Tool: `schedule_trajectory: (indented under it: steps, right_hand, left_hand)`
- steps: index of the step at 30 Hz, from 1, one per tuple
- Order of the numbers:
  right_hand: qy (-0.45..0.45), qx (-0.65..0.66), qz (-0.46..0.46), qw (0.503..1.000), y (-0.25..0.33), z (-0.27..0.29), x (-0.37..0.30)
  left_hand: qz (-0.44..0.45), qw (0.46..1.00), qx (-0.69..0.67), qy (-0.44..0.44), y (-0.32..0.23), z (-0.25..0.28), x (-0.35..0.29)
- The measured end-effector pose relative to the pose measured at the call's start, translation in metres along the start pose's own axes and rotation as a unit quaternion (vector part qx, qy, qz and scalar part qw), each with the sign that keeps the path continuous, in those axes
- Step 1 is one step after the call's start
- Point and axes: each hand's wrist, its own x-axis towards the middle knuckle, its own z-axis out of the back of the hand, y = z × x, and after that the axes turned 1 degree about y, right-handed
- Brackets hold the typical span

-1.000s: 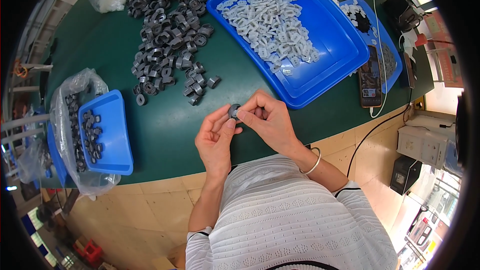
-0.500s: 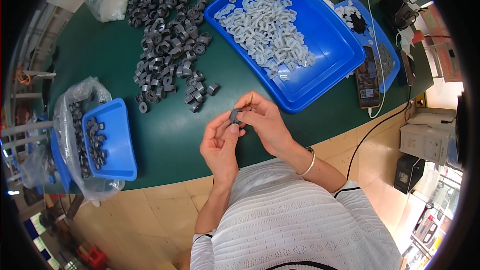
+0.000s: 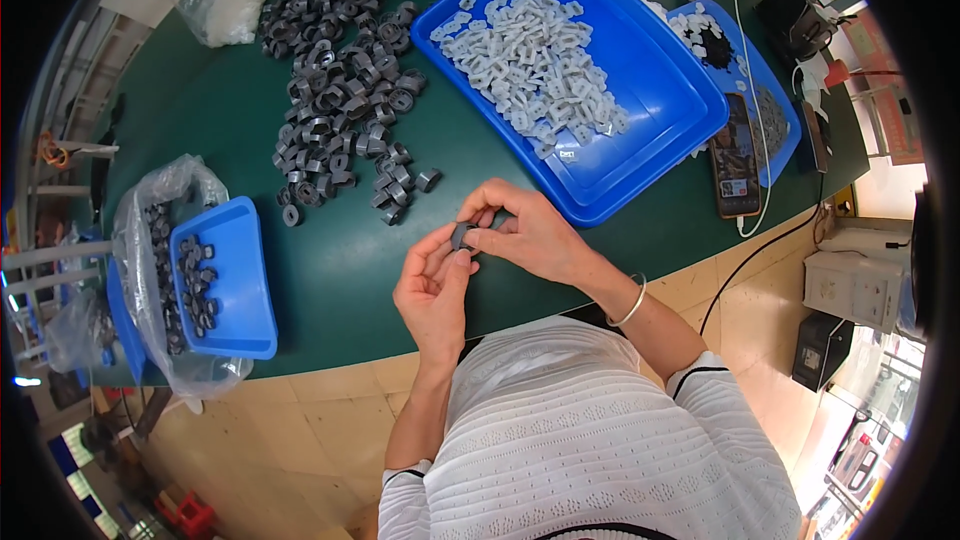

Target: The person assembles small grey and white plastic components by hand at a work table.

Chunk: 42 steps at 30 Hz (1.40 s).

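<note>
Between the fingertips of both hands is a small dark grey ring-shaped part (image 3: 462,236), held just over the table's near edge. My left hand (image 3: 432,292) pinches it from the left, thumb in front. From the right, my right hand (image 3: 522,235) grips it with thumb and index finger, its other fingers curled. Fingers cover much of the part, so its inside cannot be made out. Beyond the hands lies a heap of similar dark grey ring parts (image 3: 335,110). A large blue tray (image 3: 660,130) to the right holds many small pale grey plastic pieces (image 3: 540,70).
On the left, a smaller blue bin (image 3: 240,280) with dark parts stands by a clear plastic bag (image 3: 150,240). To the right are a phone (image 3: 738,165) on a white cable and another blue tray (image 3: 785,140). The green table (image 3: 340,310) ends close to my body.
Both hands have shifted slightly left with the dark ring part between them. My right fingers have curled in more, and the right forearm now lies flatter.
</note>
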Motion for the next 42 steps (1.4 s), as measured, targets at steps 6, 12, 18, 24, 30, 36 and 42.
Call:
schedule_trajectory:
  steps: [6,12,18,24,30,36,42]
  right_hand:
    - [0.079,-0.239,0.054,0.966,0.024,0.017,0.004]
    - [0.111,-0.251,0.054,0.960,0.025,0.019,0.008]
    - [0.070,-0.231,0.130,0.962,0.020,0.018,-0.006]
    - [0.076,-0.328,0.251,0.908,0.016,0.019,-0.009]
    - [0.096,-0.335,0.255,0.902,0.007,0.013,-0.017]
    - [0.123,-0.292,0.216,0.923,0.011,0.017,-0.014]
    - [0.123,-0.289,0.221,0.923,0.011,0.016,-0.015]
  left_hand:
    - [0.019,0.998,0.043,0.051,-0.008,0.006,-0.001]
    - [0.045,0.994,0.049,0.085,-0.011,0.012,0.006]
    - [0.143,0.986,-0.067,0.057,-0.015,0.014,0.011]
    - [0.137,0.977,0.062,0.149,-0.027,0.015,0.026]
    - [0.147,0.940,0.203,0.232,-0.026,0.019,0.033]
    - [0.177,0.952,0.097,0.232,-0.031,0.017,0.030]
    - [0.174,0.956,0.098,0.217,-0.026,0.016,0.028]
